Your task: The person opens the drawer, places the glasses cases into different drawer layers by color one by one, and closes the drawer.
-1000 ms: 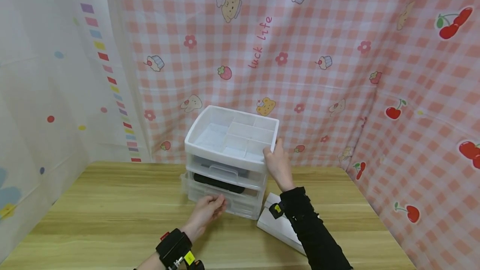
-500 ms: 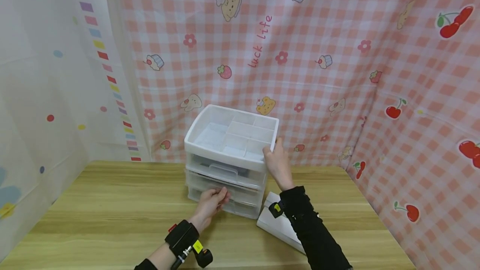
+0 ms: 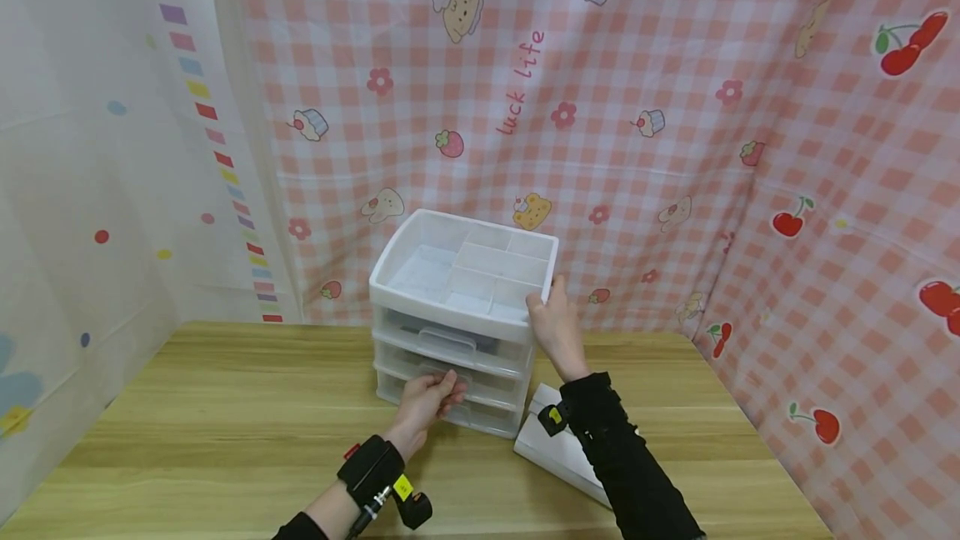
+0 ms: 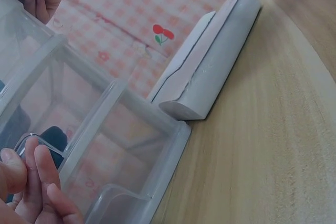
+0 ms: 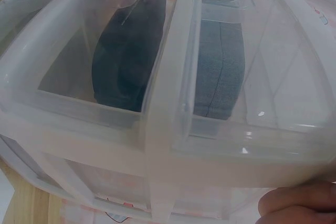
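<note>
A white plastic drawer organizer [image 3: 450, 323] with clear drawers stands on the table, an open divided tray on top. My left hand [image 3: 429, 402] is at the front of the middle drawer [image 4: 92, 174], its thumb and fingers pinching the clear handle [image 4: 42, 141]. That drawer sits flush with the frame, and a dark, rounded item [image 5: 128, 51] shows inside. A blue-grey, fabric-like item [image 5: 220, 69] lies in the top drawer. My right hand [image 3: 557, 330] grips the organizer's right side by the tray rim, its fingertips [image 5: 299, 203] at the edge.
A long white box-like object [image 3: 558, 448] with a flap lies against the organizer's right front, partly under my right forearm. The wooden table [image 3: 247, 432] extends to both sides. Patterned cloth [image 3: 480, 107] hangs behind and on either side.
My left hand has moved forward and slightly up, pushing the middle drawer in until it sits flush; the black item is no longer exposed from above. My right hand stays put.
</note>
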Demonstrator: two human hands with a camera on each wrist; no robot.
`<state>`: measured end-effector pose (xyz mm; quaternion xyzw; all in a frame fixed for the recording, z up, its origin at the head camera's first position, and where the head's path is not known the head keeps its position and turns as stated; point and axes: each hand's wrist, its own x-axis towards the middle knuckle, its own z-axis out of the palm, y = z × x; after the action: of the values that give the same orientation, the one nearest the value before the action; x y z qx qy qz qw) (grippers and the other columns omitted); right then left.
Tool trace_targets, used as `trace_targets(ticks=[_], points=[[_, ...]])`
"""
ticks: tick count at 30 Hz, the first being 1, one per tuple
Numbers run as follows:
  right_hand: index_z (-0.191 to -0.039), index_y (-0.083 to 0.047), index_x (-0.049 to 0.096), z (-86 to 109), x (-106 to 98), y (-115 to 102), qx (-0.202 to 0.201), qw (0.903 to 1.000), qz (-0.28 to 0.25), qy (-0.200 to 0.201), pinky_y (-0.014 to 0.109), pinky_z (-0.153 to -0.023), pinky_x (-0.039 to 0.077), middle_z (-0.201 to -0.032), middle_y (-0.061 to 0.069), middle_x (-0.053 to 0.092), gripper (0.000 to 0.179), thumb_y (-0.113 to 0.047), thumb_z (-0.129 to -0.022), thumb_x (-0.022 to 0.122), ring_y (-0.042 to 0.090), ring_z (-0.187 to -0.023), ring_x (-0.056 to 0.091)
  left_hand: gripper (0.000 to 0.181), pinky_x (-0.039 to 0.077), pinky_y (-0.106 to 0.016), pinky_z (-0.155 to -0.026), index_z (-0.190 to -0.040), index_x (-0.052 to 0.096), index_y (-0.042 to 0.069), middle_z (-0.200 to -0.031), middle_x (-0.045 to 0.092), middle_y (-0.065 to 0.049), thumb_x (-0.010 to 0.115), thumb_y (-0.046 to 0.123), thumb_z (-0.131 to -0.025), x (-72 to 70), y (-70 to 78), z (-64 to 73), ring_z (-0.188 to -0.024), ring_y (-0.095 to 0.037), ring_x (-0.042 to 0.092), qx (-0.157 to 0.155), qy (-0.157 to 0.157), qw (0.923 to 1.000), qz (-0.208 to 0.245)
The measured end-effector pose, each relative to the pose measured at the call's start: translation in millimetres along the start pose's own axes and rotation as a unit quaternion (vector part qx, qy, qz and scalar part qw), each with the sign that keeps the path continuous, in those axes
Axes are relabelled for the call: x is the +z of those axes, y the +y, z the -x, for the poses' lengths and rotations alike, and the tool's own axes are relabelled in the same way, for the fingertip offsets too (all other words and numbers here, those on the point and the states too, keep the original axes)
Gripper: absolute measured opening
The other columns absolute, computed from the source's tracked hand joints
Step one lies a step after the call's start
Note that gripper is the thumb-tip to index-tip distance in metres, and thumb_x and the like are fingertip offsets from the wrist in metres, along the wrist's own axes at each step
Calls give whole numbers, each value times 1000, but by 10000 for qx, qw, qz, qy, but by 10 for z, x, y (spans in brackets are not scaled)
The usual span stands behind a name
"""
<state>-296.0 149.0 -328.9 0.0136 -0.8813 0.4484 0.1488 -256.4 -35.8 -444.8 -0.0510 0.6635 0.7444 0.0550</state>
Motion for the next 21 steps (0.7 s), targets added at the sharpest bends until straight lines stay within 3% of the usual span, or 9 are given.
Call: trace_targets(ticks=[15, 21], points=[[-127, -1, 39, 35, -14, -35, -86, 9999, -36, 128, 38, -70, 48, -113, 24, 59, 43, -23, -90, 41, 31, -89, 58, 36, 41, -14, -56, -113, 56, -10, -73, 67, 8, 52, 23, -98, 12, -7, -10, -63, 1, 57, 29, 13, 10000, 18], [-131, -2, 38, 2, 0, 4, 9, 10000, -43, 33, 44, -77, 50, -120, 24, 57, 46, -25, -91, 42, 33, -97, 59, 40, 43, -16, -59, -116, 55, -9, -75, 68, 7, 54, 26, -97, -29, -25, 2, -66, -1, 59, 73, -120, 9999, -46]])
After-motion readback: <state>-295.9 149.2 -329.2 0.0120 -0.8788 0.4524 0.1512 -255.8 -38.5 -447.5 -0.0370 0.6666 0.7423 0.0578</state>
